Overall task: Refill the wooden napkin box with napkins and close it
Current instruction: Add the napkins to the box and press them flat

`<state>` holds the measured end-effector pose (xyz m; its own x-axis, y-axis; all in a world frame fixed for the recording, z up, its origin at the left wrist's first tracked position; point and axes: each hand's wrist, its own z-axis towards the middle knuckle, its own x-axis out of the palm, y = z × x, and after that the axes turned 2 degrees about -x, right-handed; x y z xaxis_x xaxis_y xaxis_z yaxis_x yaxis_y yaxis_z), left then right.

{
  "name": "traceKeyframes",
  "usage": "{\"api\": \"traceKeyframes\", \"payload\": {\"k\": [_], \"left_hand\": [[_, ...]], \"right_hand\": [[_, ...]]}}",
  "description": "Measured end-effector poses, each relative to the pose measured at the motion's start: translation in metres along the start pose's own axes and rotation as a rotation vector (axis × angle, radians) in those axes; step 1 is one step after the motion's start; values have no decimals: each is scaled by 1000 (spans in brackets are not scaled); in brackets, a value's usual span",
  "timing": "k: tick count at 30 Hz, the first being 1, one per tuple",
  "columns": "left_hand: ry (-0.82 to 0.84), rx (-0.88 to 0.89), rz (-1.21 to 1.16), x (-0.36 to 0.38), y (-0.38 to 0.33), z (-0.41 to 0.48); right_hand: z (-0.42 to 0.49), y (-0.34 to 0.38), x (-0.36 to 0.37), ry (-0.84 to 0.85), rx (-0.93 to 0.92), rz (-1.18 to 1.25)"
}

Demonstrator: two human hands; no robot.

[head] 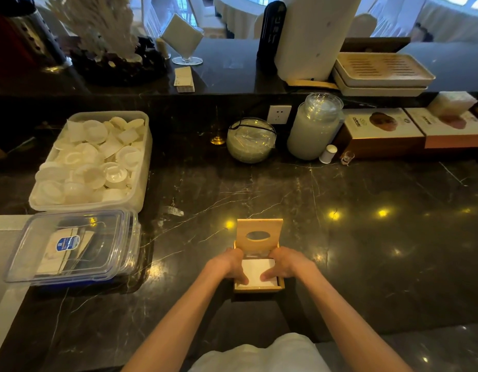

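Both hands press flat on the napkins [259, 272] inside the wooden box [258, 288] on the dark surface [366, 237]: left hand [233, 264] and right hand [284, 263] have fingers spread, gripping nothing. The lid [259, 233] stands raised behind. Likely risk: napkins springing up and bunching would jam the lid. A clear plastic container [71, 245] sits well apart; nothing blocks closing.
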<state>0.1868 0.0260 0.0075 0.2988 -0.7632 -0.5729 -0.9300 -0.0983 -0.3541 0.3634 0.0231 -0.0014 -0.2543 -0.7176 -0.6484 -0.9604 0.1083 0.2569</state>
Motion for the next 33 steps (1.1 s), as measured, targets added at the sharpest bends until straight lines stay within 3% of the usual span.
{"api": "traceKeyframes", "payload": {"k": [14,22,27,33], "left_hand": [[-38,19,-12,1,-1,-7],[-107,8,138,4,-13,-17],[-79,18,81,10,-6,-21],[-185,125,-158,-8,14,-43]], "right_hand": [[-3,-2,3,-31,-19,53],[-15,-8,15,-59,-55,31],[-15,-7,15,-57,-53,58],[-43,-24,12,-384,-192,341]]}}
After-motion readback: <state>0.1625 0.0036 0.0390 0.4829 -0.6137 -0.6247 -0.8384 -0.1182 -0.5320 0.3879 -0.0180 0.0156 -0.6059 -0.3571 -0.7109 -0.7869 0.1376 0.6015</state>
